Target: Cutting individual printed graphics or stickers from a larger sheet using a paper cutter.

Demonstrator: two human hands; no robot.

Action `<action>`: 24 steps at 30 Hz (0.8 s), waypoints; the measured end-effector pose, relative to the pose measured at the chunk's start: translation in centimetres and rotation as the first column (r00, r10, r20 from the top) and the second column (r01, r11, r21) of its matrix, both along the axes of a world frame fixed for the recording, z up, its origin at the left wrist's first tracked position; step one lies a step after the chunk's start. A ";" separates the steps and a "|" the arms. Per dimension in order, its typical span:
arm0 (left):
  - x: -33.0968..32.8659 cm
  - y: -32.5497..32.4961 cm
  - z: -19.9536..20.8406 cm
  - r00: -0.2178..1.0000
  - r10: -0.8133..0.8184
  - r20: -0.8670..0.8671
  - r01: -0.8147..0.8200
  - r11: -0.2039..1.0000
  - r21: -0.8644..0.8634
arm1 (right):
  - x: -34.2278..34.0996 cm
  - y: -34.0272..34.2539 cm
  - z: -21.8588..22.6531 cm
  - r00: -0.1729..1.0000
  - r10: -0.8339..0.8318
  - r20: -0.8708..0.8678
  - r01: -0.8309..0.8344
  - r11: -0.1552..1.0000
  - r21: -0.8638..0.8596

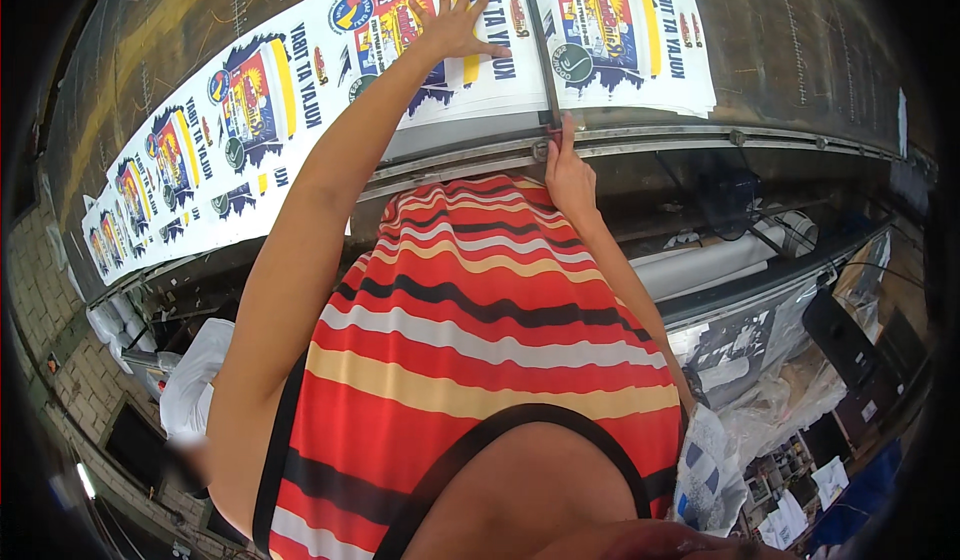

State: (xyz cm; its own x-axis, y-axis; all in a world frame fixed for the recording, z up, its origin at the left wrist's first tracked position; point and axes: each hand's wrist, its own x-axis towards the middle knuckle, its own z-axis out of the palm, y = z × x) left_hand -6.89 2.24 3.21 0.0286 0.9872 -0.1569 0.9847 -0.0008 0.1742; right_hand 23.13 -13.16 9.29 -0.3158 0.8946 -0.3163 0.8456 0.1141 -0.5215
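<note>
My left hand (458,28) lies flat with fingers spread on a long printed sheet (420,112), which carries repeated blue, yellow and red designs on white. A narrow dark straightedge strip (540,40) runs across the print just right of that hand. My right hand (572,180) is at the near end of the strip, by the table's metal edge. Its index finger points forward, its thumb lies alongside, and the other fingers are curled. Whatever sits between them is too small to make out. Right of the strip lies another printed section (690,60).
The worn brown tabletop (820,50) extends to the right, with a metal rail (680,143) along its near edge. Below it are a white roll (710,260), clear plastic sheeting (770,400) and a dark monitor-like panel (838,335). White bundles (195,380) stand at the lower left.
</note>
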 end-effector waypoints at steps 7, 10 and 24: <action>0.1 0.2 1.0 1.000 0.003 -0.008 -0.003 0.999 -0.045 | -0.3 0.8 4.1 0.999 -0.012 -0.053 0.005 0.992 -0.123; 0.3 0.2 1.2 1.000 0.013 -0.021 -0.015 0.993 -0.114 | 0.7 2.5 10.1 0.920 0.006 -0.393 -0.008 1.000 -0.003; 1.4 -0.8 2.3 0.998 -0.003 0.058 0.006 0.999 -0.049 | -5.9 18.6 -5.7 0.885 -0.110 -0.452 0.047 0.988 -0.148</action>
State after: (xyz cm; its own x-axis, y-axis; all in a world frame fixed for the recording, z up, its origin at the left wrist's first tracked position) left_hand -5.50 1.41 5.49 0.0434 0.9781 -0.2034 0.9730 0.0047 0.2307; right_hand 17.22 5.44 3.61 -0.3836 0.8839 -0.2676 0.5129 -0.0371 -0.8577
